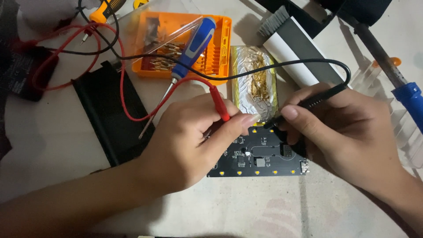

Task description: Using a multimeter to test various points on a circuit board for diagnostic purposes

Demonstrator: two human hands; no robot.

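- My left hand (189, 141) pinches the red probe (219, 103), its tip down at the black circuit board's (260, 161) upper edge.
- My right hand (348, 132) grips the black probe (308, 103), tip touching the same edge.
- The board lies flat on the surface (246, 207), just below a foil-wrapped pack (254, 81).
- A blue screwdriver (191, 48) rests across an orange bit case (220, 39).

Red probe (219, 102) tip hidden behind left hand (189, 145); circuit board (260, 161) left part covered, perhaps half.

You're at an electronics repair bench: orange bit case (211, 48), soldering iron (387, 66), meter leads, bare circuit board (260, 163) on a cluttered surface.
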